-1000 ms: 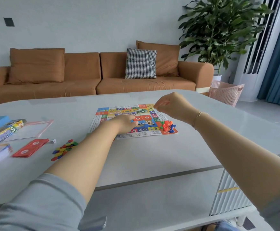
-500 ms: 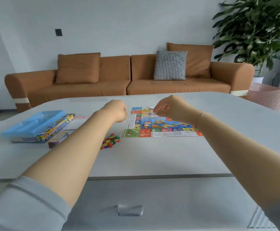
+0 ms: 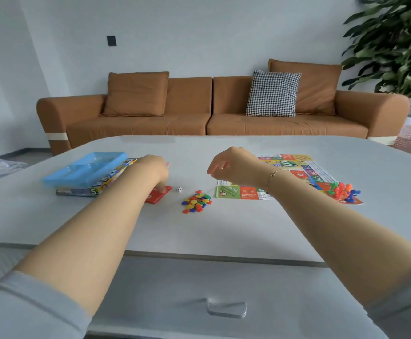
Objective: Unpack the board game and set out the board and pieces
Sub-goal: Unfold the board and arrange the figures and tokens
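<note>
The colourful game board (image 3: 304,173) lies flat on the white table (image 3: 224,228), right of centre, with a cluster of red, green and blue pawns (image 3: 342,190) on its near right corner. My left hand (image 3: 154,171) is lowered onto a red stack of cards (image 3: 159,195), its fingertips touching them. A white die (image 3: 178,189) and a heap of small coloured chips (image 3: 197,201) lie just right of the cards. My right hand (image 3: 233,166) hovers loosely curled over the board's left edge, holding nothing that I can see.
The game box with a light blue plastic tray (image 3: 87,168) on top sits at the table's left. A brown sofa (image 3: 211,111) stands behind the table, a large plant (image 3: 395,45) at the far right. A drawer handle (image 3: 226,308) shows below the front edge.
My view swung left. My left hand moved off the board, across the table and down onto the red cards. My right hand stayed raised near the board.
</note>
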